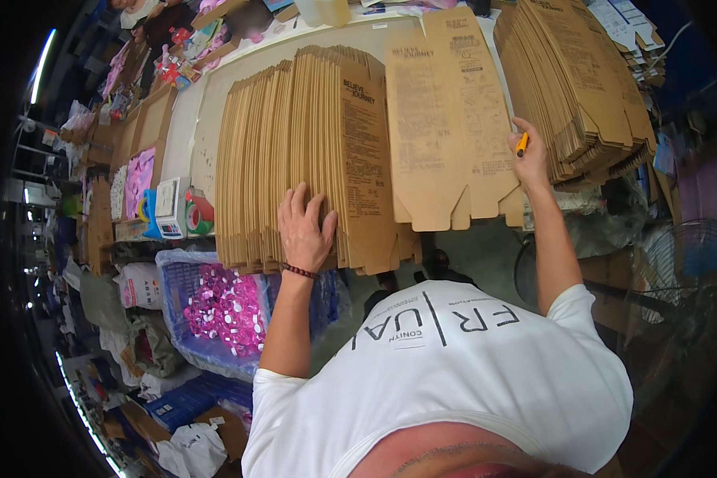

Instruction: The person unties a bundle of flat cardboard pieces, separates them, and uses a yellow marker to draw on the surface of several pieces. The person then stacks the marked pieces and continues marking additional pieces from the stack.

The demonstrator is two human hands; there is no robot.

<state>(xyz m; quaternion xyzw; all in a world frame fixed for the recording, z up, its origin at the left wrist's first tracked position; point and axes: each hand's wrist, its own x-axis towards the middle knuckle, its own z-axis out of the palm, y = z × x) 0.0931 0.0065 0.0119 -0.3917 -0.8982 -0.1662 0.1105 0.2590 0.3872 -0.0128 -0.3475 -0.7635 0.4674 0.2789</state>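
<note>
My left hand [306,227], with a beaded bracelet at the wrist, rests spread on the edges of a long row of flattened cardboard boxes [257,161]. My right hand [530,154] is closed around a yellow-orange pen or marker [522,145] at the right edge of a flat printed cardboard box [451,131]. That box lies face up between the row and another leaning stack of flattened cardboard boxes [549,77]. Whether my right fingertips also touch the flat box cannot be told.
Left on the table are a small digital scale [168,209], a roll of tape [200,214] and a cardboard tray [155,122]. A blue lined crate [173,310] of pink plastic parts stands below. A fan [681,263] is at the right; another person [155,18] is at the upper left.
</note>
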